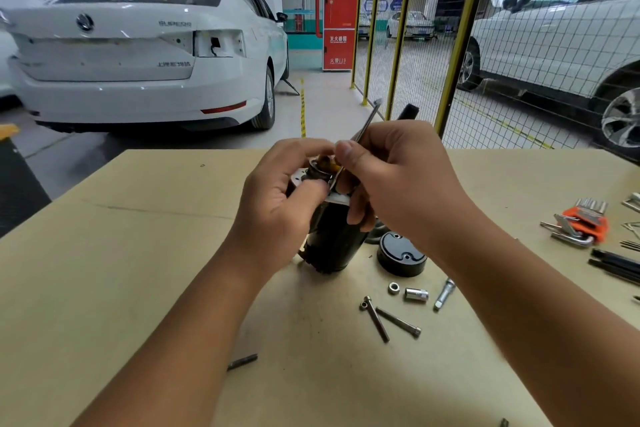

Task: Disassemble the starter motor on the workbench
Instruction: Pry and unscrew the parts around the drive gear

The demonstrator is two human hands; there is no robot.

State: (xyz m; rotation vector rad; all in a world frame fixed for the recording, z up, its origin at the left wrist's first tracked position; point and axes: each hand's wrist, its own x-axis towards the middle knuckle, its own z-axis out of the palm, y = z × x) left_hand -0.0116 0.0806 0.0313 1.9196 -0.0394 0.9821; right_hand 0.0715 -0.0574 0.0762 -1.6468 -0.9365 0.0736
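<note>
The starter motor (332, 239), a black cylinder with a metal top end, stands upright on the tan workbench (138, 253). My left hand (284, 198) grips its upper part from the left, the thumb lying across the top rim. My right hand (391, 184) pinches a thin metal tool (369, 120) whose lower tip reaches into the motor's top; its upper end points up and away. My right fingers also curl against the motor's right side. The black end cap (400, 256) lies on the bench just right of the motor.
Two long bolts (388, 321), a nut (393, 288), a socket (416, 295) and a short extension bit (443, 293) lie in front of the cap. An orange hex key set (581, 222) and black tools (616, 265) sit at the right edge. A small pin (242, 361) lies nearer me.
</note>
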